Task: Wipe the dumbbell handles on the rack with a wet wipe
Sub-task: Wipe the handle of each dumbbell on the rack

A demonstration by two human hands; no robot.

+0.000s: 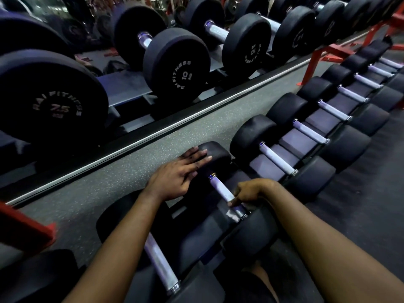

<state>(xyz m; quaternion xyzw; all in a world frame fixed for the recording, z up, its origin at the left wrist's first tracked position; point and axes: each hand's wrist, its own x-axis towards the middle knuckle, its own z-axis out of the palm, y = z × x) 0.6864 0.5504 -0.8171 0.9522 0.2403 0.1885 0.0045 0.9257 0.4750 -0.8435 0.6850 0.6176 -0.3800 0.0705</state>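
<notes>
Right hand (251, 192) fingers grasping dumbbell handle (220, 189), left hand (175, 173) fingers released on head (218, 154) — mirror (131, 84) beyond

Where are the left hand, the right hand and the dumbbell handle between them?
left hand (175, 178), head view, back of the hand
right hand (251, 191), head view, its knuckles
dumbbell handle (219, 188), head view, bare stretch of bar

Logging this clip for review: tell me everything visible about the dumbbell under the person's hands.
The dumbbell has two black, matte, rubber-looking round heads joined by a pale knurled metal handle with a shiny collar. It lies in the rack between neighbouring dumbbells. The left hand rests flat on its far head, fingers straight. The right hand curls round the handle close to the near head. No wipe can be made out.
</notes>
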